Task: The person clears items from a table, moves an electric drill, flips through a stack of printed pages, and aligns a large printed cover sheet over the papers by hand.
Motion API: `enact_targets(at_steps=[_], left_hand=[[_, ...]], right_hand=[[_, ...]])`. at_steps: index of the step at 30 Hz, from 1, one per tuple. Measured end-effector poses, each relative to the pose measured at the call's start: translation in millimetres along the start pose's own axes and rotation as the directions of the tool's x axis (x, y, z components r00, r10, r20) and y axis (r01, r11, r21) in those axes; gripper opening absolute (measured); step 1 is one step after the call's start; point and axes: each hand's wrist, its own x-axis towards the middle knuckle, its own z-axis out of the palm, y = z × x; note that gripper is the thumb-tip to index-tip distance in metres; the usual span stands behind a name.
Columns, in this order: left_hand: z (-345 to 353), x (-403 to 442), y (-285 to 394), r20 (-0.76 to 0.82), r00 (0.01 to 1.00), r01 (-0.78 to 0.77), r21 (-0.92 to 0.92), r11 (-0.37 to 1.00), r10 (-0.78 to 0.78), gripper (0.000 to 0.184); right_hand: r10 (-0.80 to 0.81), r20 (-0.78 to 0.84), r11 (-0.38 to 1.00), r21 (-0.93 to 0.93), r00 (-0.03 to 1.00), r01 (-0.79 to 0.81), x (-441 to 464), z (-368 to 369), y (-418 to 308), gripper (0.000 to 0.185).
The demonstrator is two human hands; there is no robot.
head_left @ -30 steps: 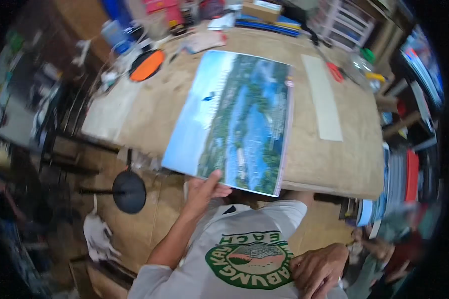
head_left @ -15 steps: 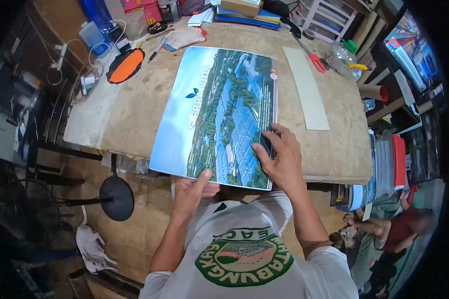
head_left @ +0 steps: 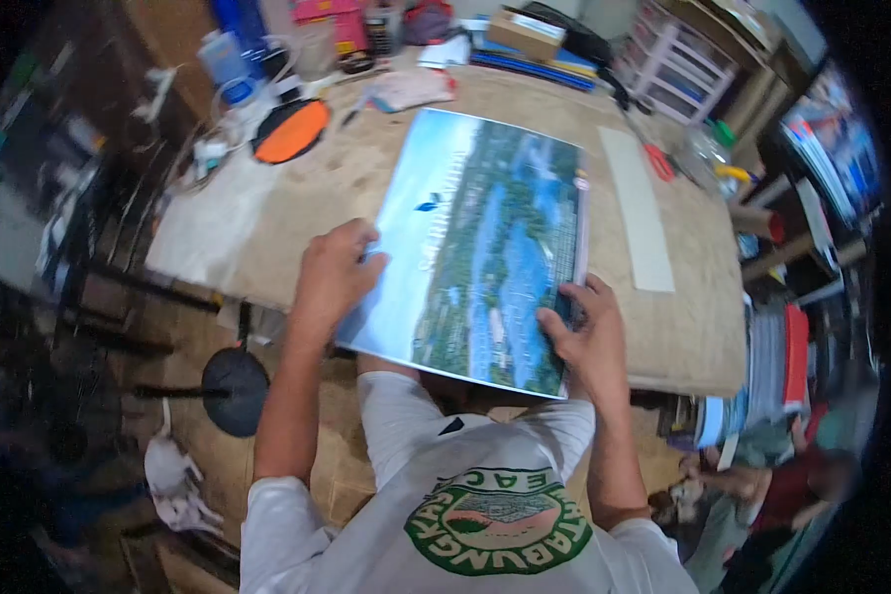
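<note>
A large glossy printed poster [head_left: 485,247], with an aerial landscape, blue sky and white lettering, lies on the worktable [head_left: 287,238]. Its lower edge hangs slightly over the table's near side. My left hand [head_left: 337,272] is at the poster's left edge, with bent fingers and the thumb over the margin. At the lower right edge, my right hand [head_left: 589,332] grips the sheet, its thumb on the print and its fingers curled by the border. The undersides of both hands are hidden.
A pale strip of board [head_left: 639,208] lies right of the poster, near red-handled scissors [head_left: 660,163]. An orange and black oval piece [head_left: 292,131] rests at the left. Boxes and folders [head_left: 535,59] stand along the back. A dog [head_left: 176,480] lies on the floor; another person [head_left: 792,485] sits at the right.
My left hand has moved from the poster's near edge up to its left edge. The poster and my right hand appear shifted slightly right in view, which has also moved and blurred.
</note>
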Motion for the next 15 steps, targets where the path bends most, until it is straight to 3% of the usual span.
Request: enact_targets(at_steps=[5,15], left_hand=[[-1,2,15,0.056,0.980,0.189,0.018,0.982,-0.190,0.026],[7,-3,18,0.026,0.993,0.108,0.182,0.977,-0.115,0.020]], right_hand=[[0.077,-0.029,0.996,-0.044,0.997,-0.078,-2,1,-6,0.039],[0.037,-0.050,0.991,-0.123,0.998,-0.043,-3,4,-10,0.036]])
